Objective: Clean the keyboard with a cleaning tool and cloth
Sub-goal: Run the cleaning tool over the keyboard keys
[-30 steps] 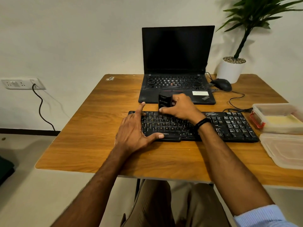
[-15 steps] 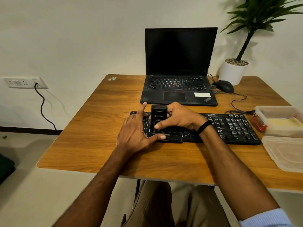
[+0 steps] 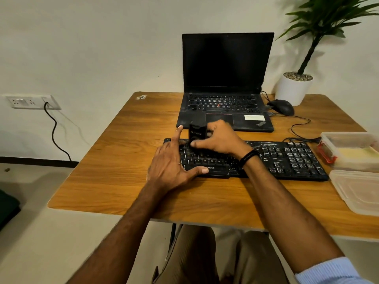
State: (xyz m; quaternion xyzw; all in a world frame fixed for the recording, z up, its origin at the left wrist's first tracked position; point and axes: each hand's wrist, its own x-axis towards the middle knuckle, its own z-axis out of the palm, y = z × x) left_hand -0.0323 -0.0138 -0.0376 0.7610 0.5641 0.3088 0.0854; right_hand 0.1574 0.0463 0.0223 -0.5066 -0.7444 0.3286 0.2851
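Note:
A black keyboard (image 3: pixel 287 158) lies across the wooden table (image 3: pixel 123 160), its right half dusty. My right hand (image 3: pixel 221 140) grips a small black cleaning tool (image 3: pixel 197 133) held upright over the keyboard's top-left rows. My left hand (image 3: pixel 170 162) rests flat on the keyboard's left end, with the thumb at its front edge and the index finger stretched past its back edge. A yellow cloth (image 3: pixel 354 152) lies in a clear container at the right.
A black laptop (image 3: pixel 225 83) stands open behind the keyboard, a mouse (image 3: pixel 282 107) and a potted plant (image 3: pixel 295 87) to its right. A clear container (image 3: pixel 348 140) and its lid (image 3: pixel 359 191) sit at the table's right edge. A wall socket (image 3: pixel 30 101) with a cable is at the left.
My right hand has moved the tool from the keyboard's front rows back up to its top-left rows. My left hand has stayed on the keyboard's left end.

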